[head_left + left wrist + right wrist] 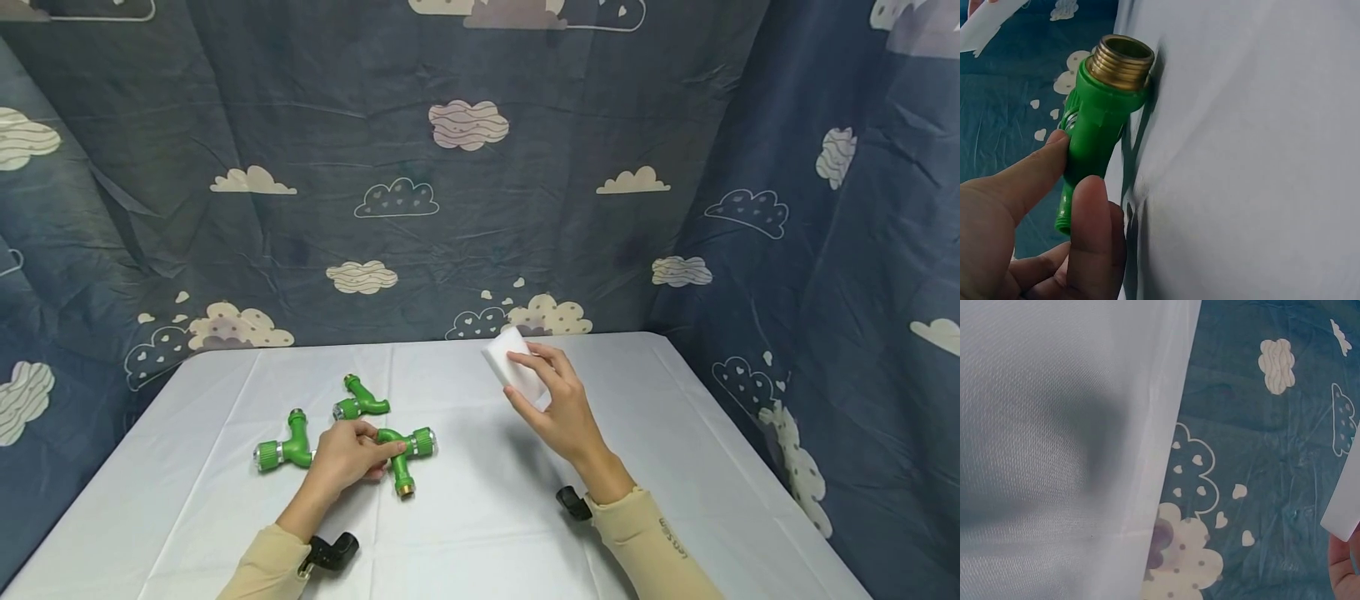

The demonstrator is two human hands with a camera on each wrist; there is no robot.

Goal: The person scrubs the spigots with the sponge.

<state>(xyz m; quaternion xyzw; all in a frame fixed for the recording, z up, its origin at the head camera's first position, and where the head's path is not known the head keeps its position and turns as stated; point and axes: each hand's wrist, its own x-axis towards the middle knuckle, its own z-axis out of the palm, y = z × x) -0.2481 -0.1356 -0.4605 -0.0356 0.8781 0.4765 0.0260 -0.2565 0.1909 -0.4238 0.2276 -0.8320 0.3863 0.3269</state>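
Note:
My left hand (347,460) pinches a green plastic tap (402,472) low over the white table, left of centre. In the left wrist view the tap's brass threaded end (1124,62) points up, with the thumb on one side and fingers on the other. A second green tap (297,437) lies just left of this hand, and a third (363,400) lies behind it. My right hand (564,414) holds a white sponge block (512,357) above the table, tilted, between thumb and fingers. Only a corner of the sponge (1344,509) shows in the right wrist view.
A white cloth covers the table (480,533). Dark blue curtains (510,208) with cloud prints hang behind it and along both sides. Each wrist carries a small black camera (333,552).

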